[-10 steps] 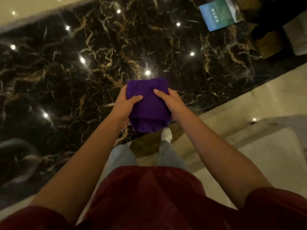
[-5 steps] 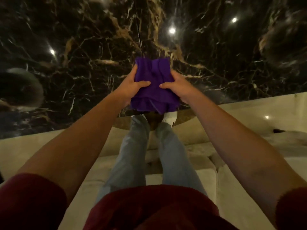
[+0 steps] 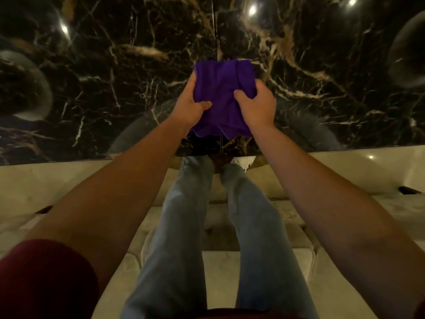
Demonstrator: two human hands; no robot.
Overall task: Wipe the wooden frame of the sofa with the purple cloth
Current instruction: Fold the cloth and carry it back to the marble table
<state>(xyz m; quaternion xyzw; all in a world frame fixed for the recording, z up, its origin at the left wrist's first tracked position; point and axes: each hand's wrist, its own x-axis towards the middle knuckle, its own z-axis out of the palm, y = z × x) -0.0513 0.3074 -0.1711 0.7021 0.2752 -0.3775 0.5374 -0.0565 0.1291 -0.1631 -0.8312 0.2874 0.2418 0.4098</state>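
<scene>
Folded purple cloth (image 3: 224,97) held up in front of the chest, above the glossy black gold-veined marble floor (image 3: 115,88), well clear of any surface. Left hand (image 3: 189,107) clamped on the cloth's left edge, thumb on top, fingers hidden beneath; right hand (image 3: 257,107) clamped likewise on the right edge. Gripped by 2 hands probably to square the cloth into a flat pad for wiping. Beyond the cloth, only marble; nearer than the cloth, pale cream cushioned sofa seat (image 3: 218,261) under 2 legs in light blue jeans (image 3: 184,215). No wooden frame identifiable here, perhaps the dim brown strip just below the cloth. Wiping judged not yet begun.
</scene>
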